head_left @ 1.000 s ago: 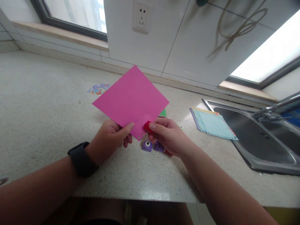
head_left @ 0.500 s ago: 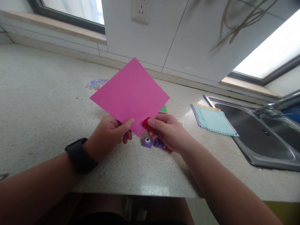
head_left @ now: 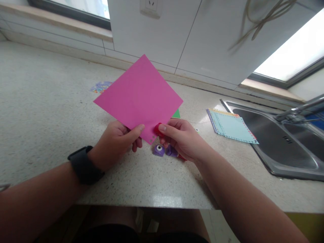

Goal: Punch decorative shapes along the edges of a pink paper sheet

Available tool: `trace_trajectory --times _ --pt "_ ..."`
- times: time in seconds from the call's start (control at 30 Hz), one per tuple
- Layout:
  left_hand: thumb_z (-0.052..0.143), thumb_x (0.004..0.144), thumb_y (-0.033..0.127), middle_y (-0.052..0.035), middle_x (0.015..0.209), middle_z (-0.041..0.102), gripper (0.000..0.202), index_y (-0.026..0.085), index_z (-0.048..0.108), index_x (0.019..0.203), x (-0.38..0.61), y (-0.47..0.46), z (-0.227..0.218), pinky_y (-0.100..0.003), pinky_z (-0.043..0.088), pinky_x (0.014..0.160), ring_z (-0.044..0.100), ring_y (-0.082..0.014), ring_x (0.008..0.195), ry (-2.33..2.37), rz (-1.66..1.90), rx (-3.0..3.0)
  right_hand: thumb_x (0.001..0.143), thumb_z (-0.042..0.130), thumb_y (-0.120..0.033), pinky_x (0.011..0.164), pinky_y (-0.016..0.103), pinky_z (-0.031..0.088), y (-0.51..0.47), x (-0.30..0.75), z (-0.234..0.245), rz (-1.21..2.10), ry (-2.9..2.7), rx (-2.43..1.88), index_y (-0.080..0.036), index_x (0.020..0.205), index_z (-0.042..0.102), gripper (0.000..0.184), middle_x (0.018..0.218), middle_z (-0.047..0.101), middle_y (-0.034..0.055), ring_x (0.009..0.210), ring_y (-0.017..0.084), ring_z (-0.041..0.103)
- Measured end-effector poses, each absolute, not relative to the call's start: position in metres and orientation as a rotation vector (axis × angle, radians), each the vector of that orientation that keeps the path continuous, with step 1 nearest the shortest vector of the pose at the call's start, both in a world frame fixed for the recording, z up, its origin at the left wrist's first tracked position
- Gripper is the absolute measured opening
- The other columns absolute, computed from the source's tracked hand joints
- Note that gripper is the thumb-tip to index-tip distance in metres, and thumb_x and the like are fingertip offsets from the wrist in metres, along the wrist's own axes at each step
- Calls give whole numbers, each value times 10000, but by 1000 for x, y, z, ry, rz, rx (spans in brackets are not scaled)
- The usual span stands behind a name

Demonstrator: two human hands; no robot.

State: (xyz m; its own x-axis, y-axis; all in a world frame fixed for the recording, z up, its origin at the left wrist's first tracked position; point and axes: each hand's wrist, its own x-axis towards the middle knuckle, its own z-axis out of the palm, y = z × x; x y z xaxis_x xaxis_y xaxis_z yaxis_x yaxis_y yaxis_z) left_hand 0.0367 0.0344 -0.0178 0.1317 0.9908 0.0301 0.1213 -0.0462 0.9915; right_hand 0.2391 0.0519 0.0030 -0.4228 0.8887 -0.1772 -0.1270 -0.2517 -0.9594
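Observation:
A square pink sheet of paper (head_left: pixel 141 94) is held up over the counter, one corner pointing down at me. My left hand (head_left: pixel 121 136) pinches its lower left edge, thumb on top. In my right hand (head_left: pixel 179 136) is a small red craft punch (head_left: pixel 158 129), set on the lower right edge of the sheet with my thumb on it. Several small holes show near the bottom corner. Just below lie a purple craft punch (head_left: pixel 159 150) with a star mark and another purple punch (head_left: pixel 171 151), partly hidden by my right hand, with something red beside it.
Punched paper sheets (head_left: pixel 233 126) are stacked at the right, overlapping the rim of a steel sink (head_left: pixel 265 135). Small coloured paper bits (head_left: pixel 100 86) lie at the back left. Green paper (head_left: pixel 176 114) peeks from behind the pink sheet.
The whole view has shifted slightly, so the counter appears a little higher. Both hands keep their hold on the paper and the punch, with no other clear difference.

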Motion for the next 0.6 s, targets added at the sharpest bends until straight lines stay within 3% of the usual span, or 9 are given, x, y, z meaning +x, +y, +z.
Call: trace_trajectory --times 0.6 --pt "630 856 353 -7 471 614 378 171 620 524 39 35 -17 -216 420 404 525 -107 397 1211 1075 1372 765 862 -393 513 169 454 52 239 3 1749 -1265 -1018 -133 813 716 303 682 653 -8 544 59 568"
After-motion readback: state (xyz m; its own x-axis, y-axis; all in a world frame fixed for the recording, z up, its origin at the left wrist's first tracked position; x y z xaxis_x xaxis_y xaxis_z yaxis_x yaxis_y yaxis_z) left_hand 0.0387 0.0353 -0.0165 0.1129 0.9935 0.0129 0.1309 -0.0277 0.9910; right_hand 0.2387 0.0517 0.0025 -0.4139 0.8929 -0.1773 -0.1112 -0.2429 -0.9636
